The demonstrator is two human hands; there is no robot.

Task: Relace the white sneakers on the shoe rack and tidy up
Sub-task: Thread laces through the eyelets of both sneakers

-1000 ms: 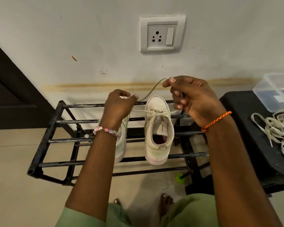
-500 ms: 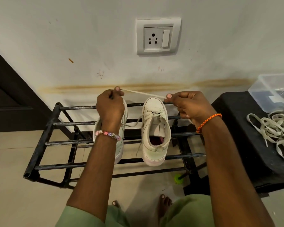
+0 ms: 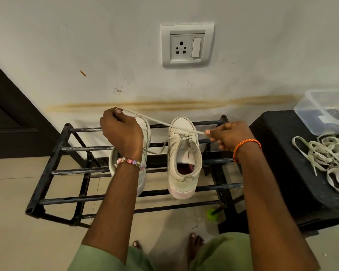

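Two white sneakers [image 3: 184,159] stand on the shoe rack [image 3: 53,173]. Two hands, the left hand [image 3: 121,132] and right hand [image 3: 229,135], each pinch one lace [image 3: 160,122] stretched taut between their grips.

Head camera looks steeply down, close above shoe rack [image 3: 53,169].

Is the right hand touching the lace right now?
Touching. The head view shows the right hand pinching one end of the lace between thumb and fingertips; the lace runs taut from it across to the left hand.
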